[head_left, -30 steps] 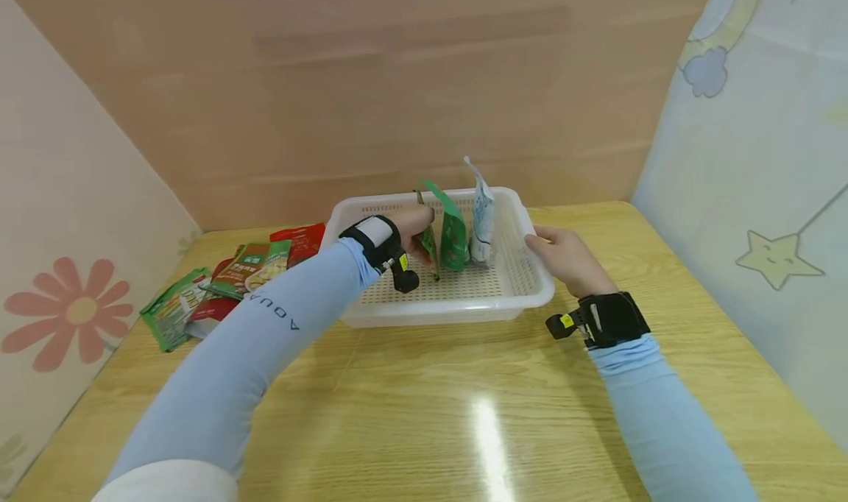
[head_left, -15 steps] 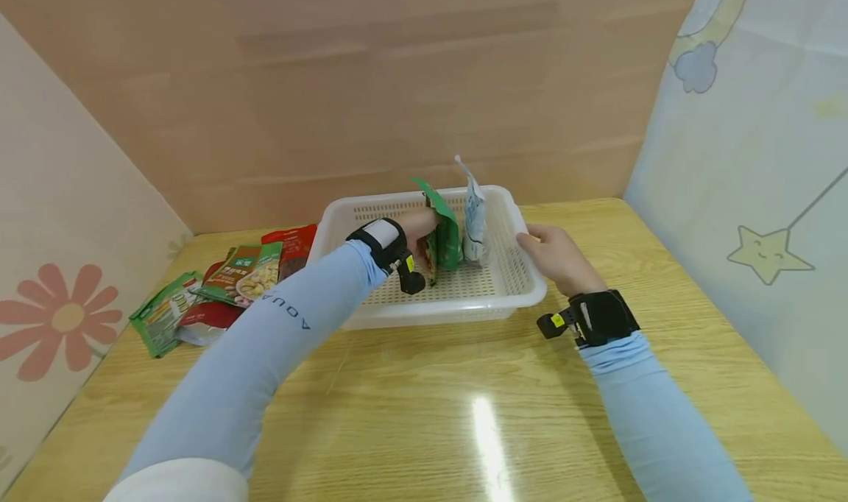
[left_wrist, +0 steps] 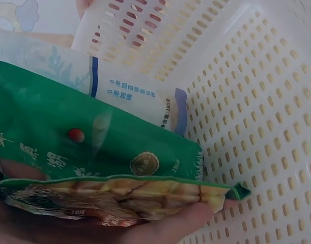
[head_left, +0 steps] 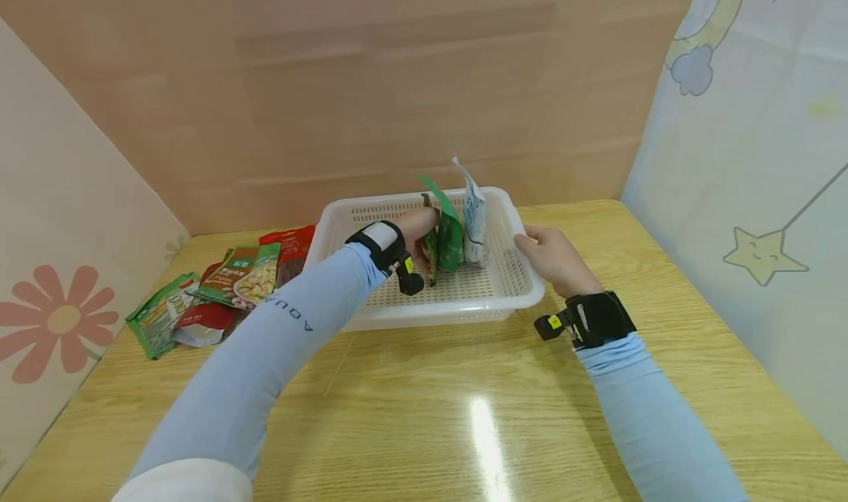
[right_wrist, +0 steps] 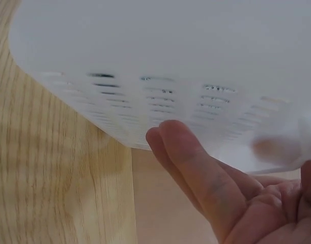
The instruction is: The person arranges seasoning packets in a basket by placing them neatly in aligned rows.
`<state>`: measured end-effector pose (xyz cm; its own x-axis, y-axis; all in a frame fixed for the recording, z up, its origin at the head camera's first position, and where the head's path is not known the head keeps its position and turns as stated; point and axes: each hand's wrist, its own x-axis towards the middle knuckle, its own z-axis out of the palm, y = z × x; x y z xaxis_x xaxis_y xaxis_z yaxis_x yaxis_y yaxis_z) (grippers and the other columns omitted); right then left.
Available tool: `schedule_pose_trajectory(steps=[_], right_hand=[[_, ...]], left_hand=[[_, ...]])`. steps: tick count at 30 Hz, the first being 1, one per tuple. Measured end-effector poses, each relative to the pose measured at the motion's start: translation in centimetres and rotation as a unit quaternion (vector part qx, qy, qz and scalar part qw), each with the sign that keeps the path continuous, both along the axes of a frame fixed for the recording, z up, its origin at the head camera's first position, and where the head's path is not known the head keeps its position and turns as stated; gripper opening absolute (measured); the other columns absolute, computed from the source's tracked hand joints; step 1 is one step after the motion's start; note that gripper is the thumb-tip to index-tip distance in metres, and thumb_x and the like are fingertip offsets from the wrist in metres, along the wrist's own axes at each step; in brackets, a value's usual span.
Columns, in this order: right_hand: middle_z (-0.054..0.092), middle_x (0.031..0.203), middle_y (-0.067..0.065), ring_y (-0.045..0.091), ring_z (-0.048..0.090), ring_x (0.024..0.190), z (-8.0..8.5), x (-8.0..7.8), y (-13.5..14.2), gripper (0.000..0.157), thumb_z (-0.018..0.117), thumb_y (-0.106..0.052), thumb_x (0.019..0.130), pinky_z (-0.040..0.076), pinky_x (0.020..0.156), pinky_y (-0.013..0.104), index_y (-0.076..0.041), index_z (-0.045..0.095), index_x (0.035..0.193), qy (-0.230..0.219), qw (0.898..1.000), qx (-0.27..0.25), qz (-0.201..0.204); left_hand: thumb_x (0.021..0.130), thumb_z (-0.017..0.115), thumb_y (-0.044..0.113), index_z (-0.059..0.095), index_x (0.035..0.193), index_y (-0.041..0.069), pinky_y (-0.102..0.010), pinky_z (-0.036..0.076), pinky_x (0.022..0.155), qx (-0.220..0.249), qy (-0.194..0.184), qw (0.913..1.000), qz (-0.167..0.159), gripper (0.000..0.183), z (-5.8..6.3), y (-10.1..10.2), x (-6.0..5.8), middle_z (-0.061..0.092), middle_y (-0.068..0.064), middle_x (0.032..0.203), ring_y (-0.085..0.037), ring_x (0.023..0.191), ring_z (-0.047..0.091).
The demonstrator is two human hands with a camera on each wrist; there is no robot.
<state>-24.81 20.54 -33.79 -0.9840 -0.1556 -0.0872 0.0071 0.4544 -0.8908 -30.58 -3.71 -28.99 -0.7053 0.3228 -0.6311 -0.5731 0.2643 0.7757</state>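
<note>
Three upright pouches are inside the white perforated basket [head_left: 433, 313]. The green pouch [head_left: 450, 241] stands between the white-and-blue pouch [head_left: 473, 218] on the right and the green-edged food pouch [left_wrist: 140, 195] on the left. Outside, to the basket's left, lie overlapping packets: a red packet [head_left: 293, 250] nearest the basket, a brown-and-green packet [head_left: 241, 270], a red-and-white packet [head_left: 205, 322] and a green packet [head_left: 159, 314]. The left sleeve [head_left: 265, 355] covers the basket's near left corner.

The left hand [head_left: 419, 226] reaches into the basket, palm side hidden from the head view; its fingers and thumb pinch the green-edged food pouch from both faces. The right hand [head_left: 556, 259] holds the basket's right rim, fingers outside the wall.

The basket rests on a wood-grain table [head_left: 397, 414]. A brown backdrop [head_left: 397, 82] stands behind; patterned walls [head_left: 762, 156] flank both sides.
</note>
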Motion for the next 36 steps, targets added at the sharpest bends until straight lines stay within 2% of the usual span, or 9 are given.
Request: schedule_pose_trajectory(steps=[3, 6, 11, 17, 21, 26, 31, 34, 36], right_hand=[[0.057, 0.130, 0.027, 0.037, 0.064, 0.108, 0.0, 0.0, 0.1, 0.052, 0.043, -0.026, 0.106, 0.056, 0.083, 0.045, 0.001, 0.038, 0.150, 0.001, 1.000, 0.003, 0.000], [0.057, 0.129, 0.027, 0.037, 0.064, 0.107, 0.0, -0.1, 0.0, 0.052, 0.044, -0.027, 0.106, 0.056, 0.081, 0.043, 0.001, 0.038, 0.150, -0.002, 1.000, 0.002, -0.001], [0.058, 0.128, 0.027, 0.037, 0.064, 0.105, -0.1, -0.3, 0.0, 0.055, 0.044, -0.030, 0.106, 0.057, 0.077, 0.039, 0.002, 0.038, 0.150, -0.008, 1.000, 0.010, 0.001], [0.058, 0.128, 0.027, 0.036, 0.064, 0.107, 0.2, -0.6, 0.3, 0.056, 0.044, -0.032, 0.106, 0.056, 0.078, 0.038, 0.002, 0.036, 0.150, -0.008, 1.000, 0.018, 0.008], [0.057, 0.129, 0.027, 0.036, 0.063, 0.108, 0.1, -0.8, 0.5, 0.057, 0.044, -0.032, 0.106, 0.056, 0.079, 0.038, 0.002, 0.036, 0.151, -0.014, 1.000, 0.010, 0.015], [0.058, 0.128, 0.026, 0.035, 0.064, 0.107, -0.1, -1.0, 0.7, 0.056, 0.045, -0.032, 0.106, 0.056, 0.080, 0.039, 0.000, 0.038, 0.150, -0.018, 1.000, 0.012, 0.015], [0.058, 0.129, 0.026, 0.035, 0.063, 0.108, 0.0, -1.1, 1.0, 0.058, 0.045, -0.035, 0.105, 0.056, 0.082, 0.040, 0.000, 0.036, 0.151, -0.022, 0.999, 0.021, 0.018], [0.056, 0.130, 0.025, 0.035, 0.062, 0.109, 0.1, -1.2, 1.3, 0.061, 0.044, -0.037, 0.105, 0.055, 0.084, 0.042, 0.000, 0.033, 0.152, -0.025, 0.999, 0.025, 0.019], [0.055, 0.132, 0.025, 0.035, 0.061, 0.111, 0.2, -1.2, 1.5, 0.062, 0.044, -0.038, 0.105, 0.055, 0.086, 0.043, -0.001, 0.032, 0.153, -0.027, 0.999, 0.027, 0.019]], left_hand=[[0.104, 0.041, 0.031, 0.016, 0.158, 0.008, -0.071, 0.035, 0.100, -0.008, 0.009, 0.9998, -0.015, 0.064, -0.6, 0.0, -0.4, 0.017, -0.033, 0.155, -0.061, 0.134, 0.027], [0.104, 0.035, 0.049, 0.005, 0.160, 0.018, -0.072, 0.035, 0.098, -0.018, 0.006, 0.9994, -0.029, 0.071, -1.1, -0.3, -0.6, 0.010, -0.031, 0.158, -0.060, 0.137, 0.021], [0.092, 0.017, 0.078, -0.009, 0.159, 0.030, -0.074, 0.030, 0.100, -0.028, 0.003, 0.9992, -0.027, 0.086, -0.7, -1.0, -0.3, 0.000, -0.030, 0.160, -0.059, 0.140, 0.012], [0.089, 0.009, 0.080, -0.011, 0.158, 0.031, -0.072, 0.027, 0.104, -0.021, 0.020, 0.9996, -0.007, 0.087, 0.7, -1.9, 0.2, 0.000, -0.029, 0.160, -0.057, 0.141, 0.011], [0.092, 0.015, 0.078, -0.009, 0.159, 0.030, -0.068, 0.027, 0.107, -0.011, 0.030, 0.9994, 0.015, 0.086, 1.5, -2.9, -0.1, 0.003, -0.028, 0.161, -0.055, 0.142, 0.012], [0.095, 0.021, 0.073, 0.003, 0.160, 0.019, -0.061, 0.037, 0.105, -0.025, 0.100, 0.9944, 0.021, 0.087, 3.3, -4.9, 0.3, 0.017, -0.027, 0.159, -0.052, 0.141, 0.021], [0.098, 0.022, 0.068, 0.028, 0.156, 0.009, -0.054, 0.045, 0.100, -0.076, 0.222, 0.9721, -0.007, 0.083, 6.5, -8.4, 1.5, 0.041, -0.024, 0.148, -0.044, 0.130, 0.043], [0.099, 0.024, 0.066, 0.037, 0.151, 0.008, -0.050, 0.047, 0.098, -0.124, 0.301, 0.9455, -0.011, 0.079, 8.1, -11.1, 2.5, 0.048, -0.021, 0.143, -0.039, 0.122, 0.051], [0.101, 0.027, 0.061, 0.038, 0.150, 0.006, -0.047, 0.048, 0.097, -0.155, 0.338, 0.9283, -0.001, 0.075, 8.4, -12.9, 3.1, 0.049, -0.022, 0.142, -0.038, 0.119, 0.051]])
